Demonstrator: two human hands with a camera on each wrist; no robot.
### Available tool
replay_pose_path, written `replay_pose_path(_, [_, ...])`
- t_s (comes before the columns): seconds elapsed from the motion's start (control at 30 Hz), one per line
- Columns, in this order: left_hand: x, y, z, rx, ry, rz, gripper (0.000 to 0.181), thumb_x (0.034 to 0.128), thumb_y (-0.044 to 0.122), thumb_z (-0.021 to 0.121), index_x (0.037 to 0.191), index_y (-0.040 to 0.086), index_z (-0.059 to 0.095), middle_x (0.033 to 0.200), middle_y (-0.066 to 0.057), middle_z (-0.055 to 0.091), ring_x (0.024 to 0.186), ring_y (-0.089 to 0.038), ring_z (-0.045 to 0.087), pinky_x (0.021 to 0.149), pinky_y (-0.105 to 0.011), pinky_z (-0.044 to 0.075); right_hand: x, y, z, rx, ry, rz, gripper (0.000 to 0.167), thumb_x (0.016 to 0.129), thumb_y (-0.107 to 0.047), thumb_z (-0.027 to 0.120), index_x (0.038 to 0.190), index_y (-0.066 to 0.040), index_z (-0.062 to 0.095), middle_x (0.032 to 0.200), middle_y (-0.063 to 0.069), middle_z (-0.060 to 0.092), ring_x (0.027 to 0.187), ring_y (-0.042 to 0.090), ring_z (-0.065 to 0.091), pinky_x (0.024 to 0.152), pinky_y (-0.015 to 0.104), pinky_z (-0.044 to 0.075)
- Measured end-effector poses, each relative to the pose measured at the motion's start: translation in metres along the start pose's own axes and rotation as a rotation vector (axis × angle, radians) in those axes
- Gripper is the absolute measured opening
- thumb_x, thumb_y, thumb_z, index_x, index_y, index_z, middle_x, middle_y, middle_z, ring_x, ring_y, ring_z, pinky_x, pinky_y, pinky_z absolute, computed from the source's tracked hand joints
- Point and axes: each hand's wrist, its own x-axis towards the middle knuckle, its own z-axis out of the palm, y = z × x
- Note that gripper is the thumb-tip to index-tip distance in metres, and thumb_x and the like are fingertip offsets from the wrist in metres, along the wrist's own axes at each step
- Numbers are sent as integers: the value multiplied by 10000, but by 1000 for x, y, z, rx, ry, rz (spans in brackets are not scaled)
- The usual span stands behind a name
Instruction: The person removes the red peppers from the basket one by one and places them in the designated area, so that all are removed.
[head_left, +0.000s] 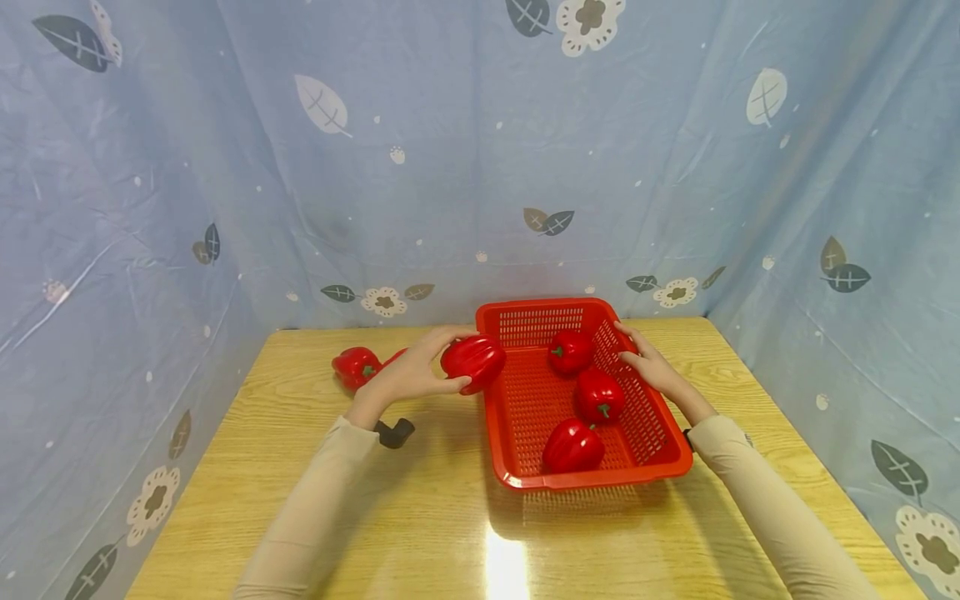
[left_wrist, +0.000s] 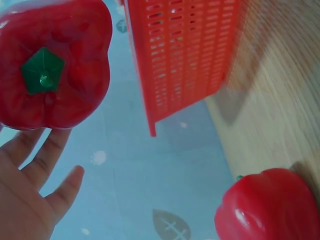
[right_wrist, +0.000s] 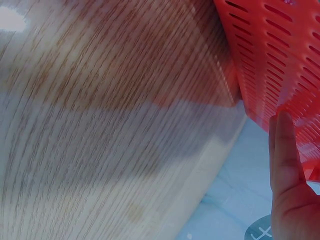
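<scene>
In the head view my left hand (head_left: 416,367) holds a red bell pepper (head_left: 474,363), thumb on the near side and fingers on the far side, at the left rim of a red plastic basket (head_left: 491,433). The left wrist view shows that pepper's green stem (left_wrist: 44,72). My right hand (head_left: 652,367) grips the basket's right rim, its thumb over the edge. In the right wrist view straight fingers (right_wrist: 287,155) lie against the outer wall. Inside the basket are three red bell peppers: one at the back (head_left: 572,351), one midway (head_left: 599,395), one in front (head_left: 573,446).
A red bell pepper (head_left: 354,367) lies on the wooden table (head_left: 420,517) left of the basket. Another red piece (head_left: 395,357) shows partly behind my left hand. A blue curtain with leaves and flowers (head_left: 450,167) surrounds the table's back and sides.
</scene>
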Motion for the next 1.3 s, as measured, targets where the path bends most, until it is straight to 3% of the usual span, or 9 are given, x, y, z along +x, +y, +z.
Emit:
replay_pose_path(0.23, [-5,-10,2,-12,11,-18,663,769,337,730,1357,286,426,1321,101,461,1169,-100,424,913,-375,454,-1,-3,2,14,0,0,572,976,-45,368,1486,-62,110,1508,253,90,1219,447,366,966,538,333])
replay_pose_path(0.4, [-9,-16,6,-19,38,-63,654,755,337,744,1333,333,436,1291,89,480,1133,-113,448,860,-350,485,-2,-5,1,7,-1,1,572,978,-53,375,1485,-53,109,1506,260,91,1199,444,387,947,522,357])
replay_pose_path(0.77, [-13,-19,11,52,89,-120,591,758,381,730,1288,282,487,1196,84,535,1040,-123,484,756,-302,508,-2,-9,1,25,-7,20,566,978,-42,377,1481,-42,118,1511,255,75,1211,450,376,962,541,339])
replay_pose_path(1.0, [-14,-24,13,144,105,-160,629,745,457,715,1300,267,488,1211,73,553,1081,-142,483,863,-386,472,-11,-36,3,34,-13,23,559,963,0,367,1464,20,119,1495,292,76,1199,484,360,968,580,314])
replay_pose_path(1.3, [-16,-28,14,162,119,-202,646,737,463,721,1305,272,479,1231,72,544,1091,-152,481,864,-393,480,-12,-37,3,29,-17,25,561,966,-8,366,1466,15,113,1491,292,91,1162,464,415,912,491,398])
